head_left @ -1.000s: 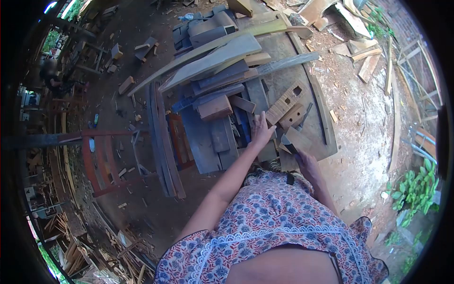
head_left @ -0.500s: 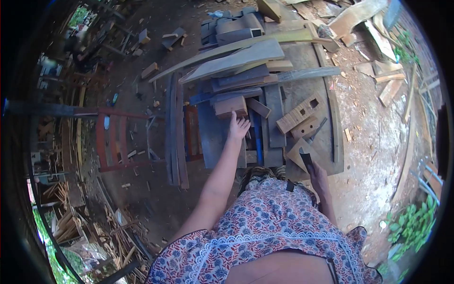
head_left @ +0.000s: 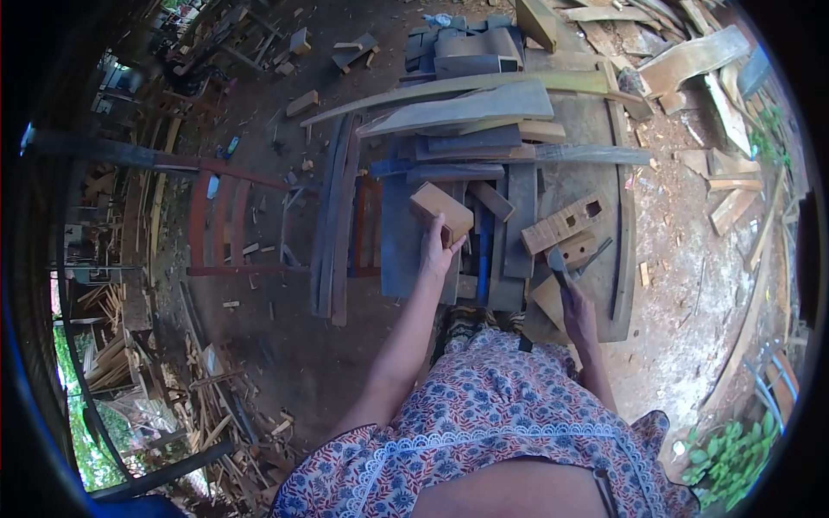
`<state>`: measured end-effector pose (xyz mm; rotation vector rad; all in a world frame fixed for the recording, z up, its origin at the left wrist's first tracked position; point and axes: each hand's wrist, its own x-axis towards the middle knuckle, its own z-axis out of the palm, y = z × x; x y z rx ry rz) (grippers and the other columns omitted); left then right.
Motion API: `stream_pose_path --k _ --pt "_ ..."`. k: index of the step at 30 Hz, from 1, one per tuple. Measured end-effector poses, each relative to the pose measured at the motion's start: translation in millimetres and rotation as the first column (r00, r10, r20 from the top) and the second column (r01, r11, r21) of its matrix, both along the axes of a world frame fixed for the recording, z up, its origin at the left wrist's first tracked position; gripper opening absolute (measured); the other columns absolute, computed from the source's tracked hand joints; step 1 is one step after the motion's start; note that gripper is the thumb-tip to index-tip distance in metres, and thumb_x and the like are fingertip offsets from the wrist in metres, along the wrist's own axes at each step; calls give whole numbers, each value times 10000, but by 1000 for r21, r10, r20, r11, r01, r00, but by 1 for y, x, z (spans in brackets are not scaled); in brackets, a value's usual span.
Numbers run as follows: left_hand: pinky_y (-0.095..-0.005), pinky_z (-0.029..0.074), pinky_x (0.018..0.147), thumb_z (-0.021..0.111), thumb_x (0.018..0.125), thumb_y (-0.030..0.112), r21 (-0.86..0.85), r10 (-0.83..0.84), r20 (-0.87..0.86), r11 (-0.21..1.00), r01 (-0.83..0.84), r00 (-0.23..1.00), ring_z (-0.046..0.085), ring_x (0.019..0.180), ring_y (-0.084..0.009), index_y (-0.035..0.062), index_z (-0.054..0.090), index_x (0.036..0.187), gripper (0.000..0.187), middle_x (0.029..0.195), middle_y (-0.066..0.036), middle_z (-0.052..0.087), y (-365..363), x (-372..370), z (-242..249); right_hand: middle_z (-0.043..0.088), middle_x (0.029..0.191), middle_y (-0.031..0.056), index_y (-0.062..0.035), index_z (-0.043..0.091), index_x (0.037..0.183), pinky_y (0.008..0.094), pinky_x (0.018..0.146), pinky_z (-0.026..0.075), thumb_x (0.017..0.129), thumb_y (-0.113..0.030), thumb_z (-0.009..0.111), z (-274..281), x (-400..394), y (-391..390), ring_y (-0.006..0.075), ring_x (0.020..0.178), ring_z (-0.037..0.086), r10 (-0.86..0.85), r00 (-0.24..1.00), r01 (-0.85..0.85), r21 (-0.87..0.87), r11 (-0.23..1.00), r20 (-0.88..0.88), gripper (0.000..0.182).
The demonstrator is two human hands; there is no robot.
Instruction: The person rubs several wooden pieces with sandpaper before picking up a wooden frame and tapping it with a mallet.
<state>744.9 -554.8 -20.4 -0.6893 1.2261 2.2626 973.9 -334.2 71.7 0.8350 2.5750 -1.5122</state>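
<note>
My left hand point(head_left: 440, 249) grips a brown wooden block point(head_left: 439, 204) from its near end, thumb on top, and the block is tilted over the bench. A hand tool with a broad metal blade point(head_left: 555, 261) is held by its dark handle in my right hand point(head_left: 582, 312), blade pointing away from me. Just beyond the blade lie a long wooden block with square holes point(head_left: 561, 226) and a smaller block with round holes point(head_left: 576, 248). Under the tool sits a pale wooden piece point(head_left: 547, 299), partly covered by my right hand.
Long planks point(head_left: 462, 112) are stacked across the far part of the workbench point(head_left: 596, 298). Dark boards point(head_left: 518, 229) lie between my hands. A reddish wooden frame point(head_left: 197, 220) stands at left. Offcuts point(head_left: 734, 211) and wood chips litter the ground at right.
My left hand has closed around the wooden block, which has turned and tilted. My right hand has raised the bladed tool away from me, and the view has shifted slightly.
</note>
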Motion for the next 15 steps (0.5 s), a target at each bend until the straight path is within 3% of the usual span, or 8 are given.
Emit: stream_pose_path --k 2,4,6,8,9,11,12,15 --pt "-422 532 797 688 764 389 -82 -131 -88 989 124 987 538 1069 -261 123 344 1301 691 1181 -89 498 -12 18 13 559 1204 168 -64 513 1225 378 906 433 880 -52 489 4 -18 -8 336 1121 526 1 987 -5 -26 1000 -159 346" --pt "-414 529 804 665 784 393 -114 -187 -101 978 176 977 545 1063 -250 124 358 1305 662 1187 -86 504 -19 35 31 519 1272 126 -64 512 1227 372 986 384 824 4 502 22 -48 -21 300 1216 456 220 892 -188 117 975 -395 408" --pt "-407 525 810 642 805 398 -135 -243 -118 965 227 963 551 1056 -239 126 372 1310 634 1192 -82 509 -16 49 45 478 1326 86 -86 514 1239 384 1068 302 761 18 527 33 -75 -42 267 1277 393 441 811 -342 301 890 -384 489" --pt "-377 509 840 507 897 425 218 -225 -128 944 249 966 576 1016 -216 100 424 1293 519 1184 -108 534 -6 64 55 471 1334 77 -91 509 1245 409 1083 266 761 14 529 33 -84 -70 262 1292 372 553 764 -427 382 819 -332 496" --pt "-377 509 840 507 897 425 221 -232 -126 941 255 965 576 1016 -216 100 424 1293 519 1184 -108 534 -4 67 62 464 1342 69 -97 504 1251 434 1098 231 760 9 531 30 -85 -78 257 1308 350 658 702 -505 461 730 -273 503" --pt "-356 487 873 363 954 453 374 -214 -121 894 244 969 580 1014 -211 69 471 1257 500 1171 -123 556 -1 70 73 453 1351 68 -102 496 1257 444 1103 209 750 -6 537 23 -78 -83 260 1311 344 663 696 -503 473 724 -275 518" --pt "-335 481 884 306 965 468 316 -250 -144 905 284 957 577 1022 -223 50 457 1261 534 1153 -116 569 -1 70 77 442 1361 68 -108 489 1263 453 1109 188 740 -20 543 22 -76 -84 263 1315 338 676 683 -508 484 712 -278 533" --pt "-376 493 870 310 962 475 299 -345 -87 886 355 935 575 1028 -218 68 459 1263 528 1154 -112 570 -5 65 70 453 1354 64 -102 509 1242 452 1104 206 759 -6 538 30 -77 -84 256 1316 337 667 704 -517 469 716 -243 493"
